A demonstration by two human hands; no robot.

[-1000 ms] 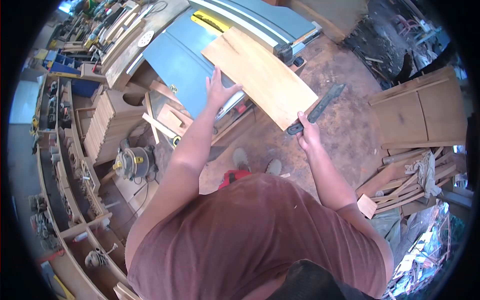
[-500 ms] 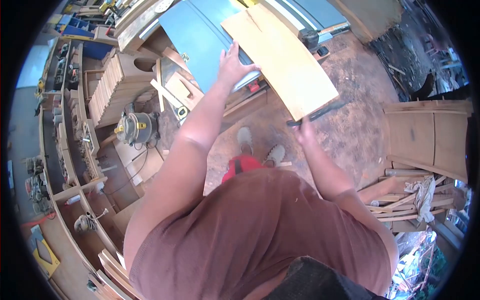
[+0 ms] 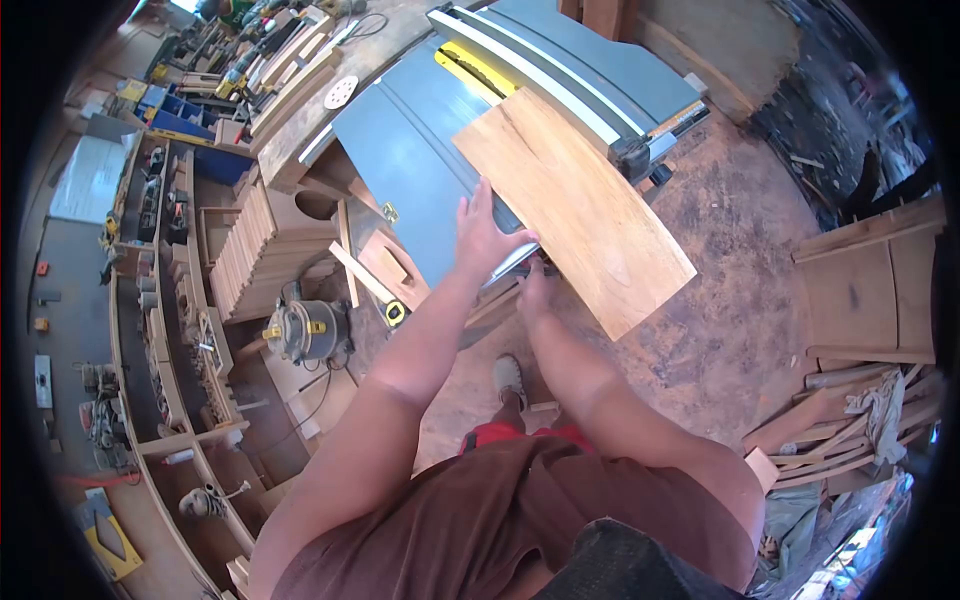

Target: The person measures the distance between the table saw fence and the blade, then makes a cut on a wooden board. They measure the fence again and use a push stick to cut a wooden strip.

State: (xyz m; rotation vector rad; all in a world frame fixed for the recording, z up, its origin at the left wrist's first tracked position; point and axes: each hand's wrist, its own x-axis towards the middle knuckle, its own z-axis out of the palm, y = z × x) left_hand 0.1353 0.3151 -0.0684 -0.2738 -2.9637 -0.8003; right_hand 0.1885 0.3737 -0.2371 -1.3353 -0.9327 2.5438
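Observation:
A wide wooden board (image 3: pixel 575 215) lies slantwise over the grey table saw (image 3: pixel 400 130), its near end jutting past the front edge. My left hand (image 3: pixel 487 235) rests at the saw table's front edge with its fingers spread, thumb by the board's left side. Below it, my right hand (image 3: pixel 535 290) reaches to the front of the saw beside the board; its fingers are mostly hidden. Beyond the board's far end is the saw's yellow insert (image 3: pixel 470 65) with a dark slot. The long fence (image 3: pixel 545 75) runs along the board's right side.
A shop vacuum (image 3: pixel 308 328) stands on the floor at left, near a tape measure (image 3: pixel 396 313) on wood offcuts. Shelves (image 3: pixel 165 300) of tools line the left. A wooden cabinet (image 3: pixel 870 285) and a stack of wood strips (image 3: pixel 830 440) stand at right.
My right hand has left the board's near end, where a dark bar was by it, and moved left to the saw's front. My left hand stays by the board's edge. The view has shifted.

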